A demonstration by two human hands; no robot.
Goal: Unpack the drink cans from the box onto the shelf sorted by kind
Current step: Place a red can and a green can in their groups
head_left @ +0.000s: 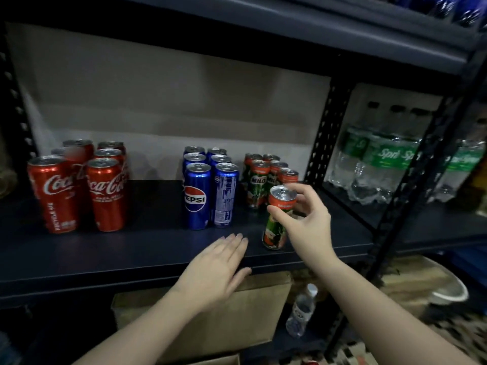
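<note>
Head view: right hand [303, 217] pinching a Milo can [276, 219] upright near shelf's [131, 248] front edge, just before the Milo cluster [266, 177]. Left hand [213, 270] flat, fingers straight, over front edge. Pepsi cans [208, 188] mid-shelf, Coca-Cola cans [79, 185] leftward.

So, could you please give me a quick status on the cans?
Right hand grips Milo can on shelf. Left hand open, empty. Nothing in the way.
</note>
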